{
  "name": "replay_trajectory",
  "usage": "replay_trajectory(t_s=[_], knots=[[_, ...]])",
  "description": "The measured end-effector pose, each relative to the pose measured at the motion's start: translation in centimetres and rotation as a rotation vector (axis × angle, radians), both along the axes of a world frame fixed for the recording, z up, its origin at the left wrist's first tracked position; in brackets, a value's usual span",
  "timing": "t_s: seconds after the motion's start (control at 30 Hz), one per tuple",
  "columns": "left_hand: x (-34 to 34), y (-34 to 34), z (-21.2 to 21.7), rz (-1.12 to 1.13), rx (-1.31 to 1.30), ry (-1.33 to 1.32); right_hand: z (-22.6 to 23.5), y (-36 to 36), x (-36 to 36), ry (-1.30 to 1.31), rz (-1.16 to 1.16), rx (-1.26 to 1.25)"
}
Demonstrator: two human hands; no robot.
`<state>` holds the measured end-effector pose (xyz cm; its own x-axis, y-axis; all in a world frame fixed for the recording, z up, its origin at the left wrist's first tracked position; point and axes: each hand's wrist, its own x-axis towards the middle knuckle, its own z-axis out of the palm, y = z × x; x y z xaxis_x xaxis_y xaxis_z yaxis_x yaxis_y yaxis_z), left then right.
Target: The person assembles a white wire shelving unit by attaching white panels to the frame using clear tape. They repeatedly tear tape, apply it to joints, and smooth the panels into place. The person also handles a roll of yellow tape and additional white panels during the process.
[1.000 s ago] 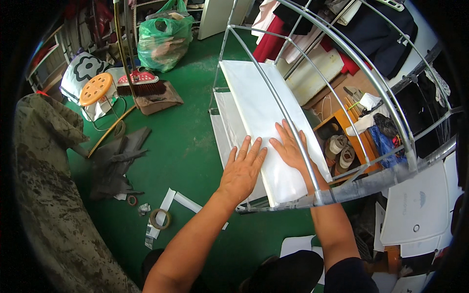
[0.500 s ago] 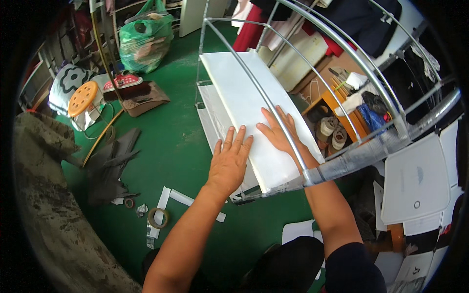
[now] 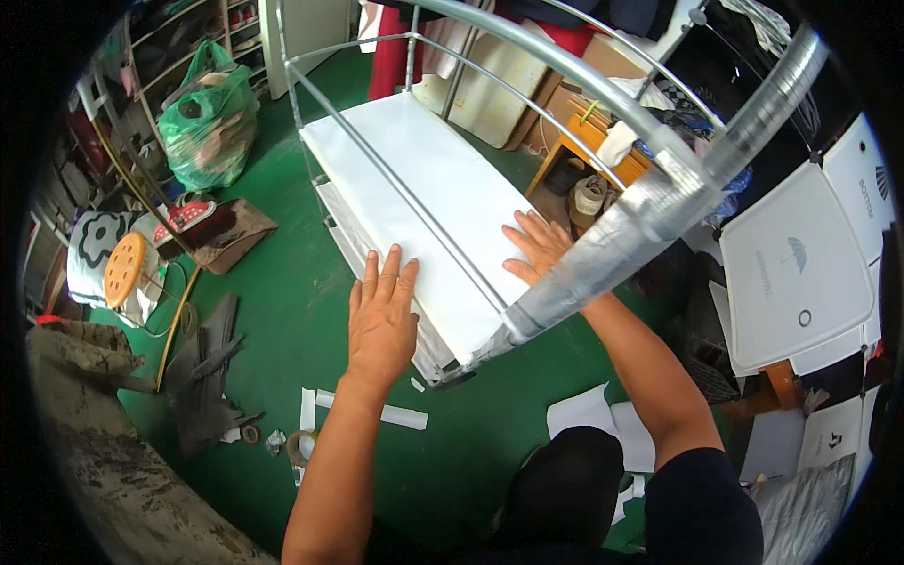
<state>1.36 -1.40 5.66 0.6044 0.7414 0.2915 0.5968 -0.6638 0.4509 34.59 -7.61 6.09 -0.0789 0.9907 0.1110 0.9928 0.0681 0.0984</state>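
Note:
A white shelf panel (image 3: 405, 160) lies across a metal-tube rack (image 3: 363, 168) whose thick near rail (image 3: 603, 240) is wrapped in silvery tape. My left hand (image 3: 383, 315) rests at the panel's left edge, fingers stretched and pointing away from me. On the panel's right edge my right hand (image 3: 540, 247) lies with its fingers spread, its wrist passing behind the wrapped rail. Neither hand holds anything. A second, greyish layer (image 3: 353, 235) shows below the panel on its left side.
Tape rolls (image 3: 300, 448) and white strips (image 3: 405, 416) lie on the green floor at lower left, near dark scraps (image 3: 212, 377). A dustpan (image 3: 235, 235) and a green bag (image 3: 209, 127) stand farther back. White boxes (image 3: 796, 273) are at right, shoes (image 3: 589, 198) beyond the rack.
The rack and panel now appear farther left and turned in view. My left hand shifted left along with them; my right hand now sits at the panel's right edge instead of its middle.

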Motion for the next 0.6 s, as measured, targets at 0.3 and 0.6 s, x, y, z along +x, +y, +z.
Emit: replay_trajectory(t_s=[0.3, 0.6], knots=[[0.6, 0.6, -0.2, -0.034, 0.045, 0.108, 0.2, -12.4, -4.1, 0.282, -0.026, 0.387], [5.4, -0.4, -1.0, -0.089, 0.320, 0.225, -24.0, -36.2, 2.6, 0.401, -0.837, -0.160]])
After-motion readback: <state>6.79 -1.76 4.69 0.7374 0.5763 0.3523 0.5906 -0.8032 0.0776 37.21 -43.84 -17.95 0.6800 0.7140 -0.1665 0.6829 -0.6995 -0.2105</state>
